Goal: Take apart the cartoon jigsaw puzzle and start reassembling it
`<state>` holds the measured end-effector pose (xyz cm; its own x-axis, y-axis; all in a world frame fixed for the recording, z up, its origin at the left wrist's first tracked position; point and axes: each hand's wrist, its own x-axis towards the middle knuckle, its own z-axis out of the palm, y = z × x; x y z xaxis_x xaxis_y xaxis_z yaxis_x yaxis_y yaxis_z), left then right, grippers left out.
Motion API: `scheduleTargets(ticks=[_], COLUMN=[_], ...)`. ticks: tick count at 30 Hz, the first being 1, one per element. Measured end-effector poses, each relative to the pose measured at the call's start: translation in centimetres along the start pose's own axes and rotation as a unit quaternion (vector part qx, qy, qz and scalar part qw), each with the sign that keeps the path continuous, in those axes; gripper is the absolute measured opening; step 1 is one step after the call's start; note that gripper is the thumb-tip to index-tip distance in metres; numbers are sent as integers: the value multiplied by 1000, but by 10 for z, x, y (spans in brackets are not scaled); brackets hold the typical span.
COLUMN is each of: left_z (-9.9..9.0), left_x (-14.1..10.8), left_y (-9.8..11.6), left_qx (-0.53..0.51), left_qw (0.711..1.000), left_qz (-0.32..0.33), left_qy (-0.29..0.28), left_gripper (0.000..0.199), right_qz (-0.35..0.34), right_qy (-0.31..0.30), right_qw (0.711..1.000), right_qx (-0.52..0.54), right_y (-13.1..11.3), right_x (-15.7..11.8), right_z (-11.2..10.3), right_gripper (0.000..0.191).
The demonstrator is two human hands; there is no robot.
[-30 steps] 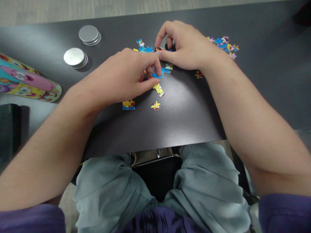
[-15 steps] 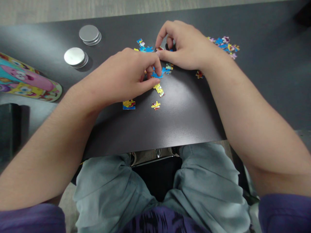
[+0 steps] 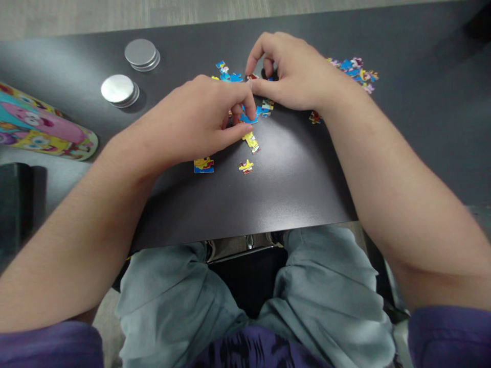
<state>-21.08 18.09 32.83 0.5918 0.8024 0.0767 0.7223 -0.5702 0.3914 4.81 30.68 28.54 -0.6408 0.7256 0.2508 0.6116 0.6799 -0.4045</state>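
My left hand [image 3: 215,115] lies over joined jigsaw puzzle pieces, its fingers curled. Its thumb and index finger close on a blue puzzle piece [image 3: 248,118], with a yellow strip of pieces [image 3: 251,142] just below. Past it, my right hand [image 3: 289,71] has thumb and index finger around a small reddish puzzle piece [image 3: 252,77]. Blue joined pieces [image 3: 230,77] show between the hands at the far side. Parts of the puzzle under both palms are hidden. A loose yellow piece [image 3: 246,166] and a yellow-and-blue corner section [image 3: 203,165] lie nearer to me.
A pile of puzzle pieces [image 3: 358,71] lies beyond my right wrist, and a single reddish piece [image 3: 315,117] beside that forearm. Two stacks of silver discs [image 3: 140,52] [image 3: 118,89] stand at the left, near a colourful cartoon-printed cylinder [image 3: 42,122]. The dark table's [image 3: 245,214] front edge is above my lap.
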Motion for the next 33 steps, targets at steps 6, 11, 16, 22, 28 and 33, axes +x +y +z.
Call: scheduleTargets(ticks=[6,11,16,22,28,33], left_z=[1,1,0,1,2,2], left_x=[0,0,-1,-1,-1,-1], left_y=[-3,-4,-3,-5,-9,-9], left_qx=[-3,-11,-15,-19,-34,-46], left_qw=[1000,1000,1000,1000,999,999], left_qz=[5,15,17,21,8,6], left_qy=[10,13,9,13,29,26], left_gripper=[37,32,30,32,35,37], right_qz=[0,0,0,11,7,-1], right_qy=[-5,-4,2,-3,-3,-5], right_qw=[1000,1000,1000,1000,1000,1000], right_qx=[-3,-7,1,-4,-8,-12], right_y=[0,0,-4,-13,-8,-1], right_x=[0,0,-2,-4,-3,-1], right_z=[-1,0,1,-3,-3,0], right_gripper=[29,27,38,42,45,37])
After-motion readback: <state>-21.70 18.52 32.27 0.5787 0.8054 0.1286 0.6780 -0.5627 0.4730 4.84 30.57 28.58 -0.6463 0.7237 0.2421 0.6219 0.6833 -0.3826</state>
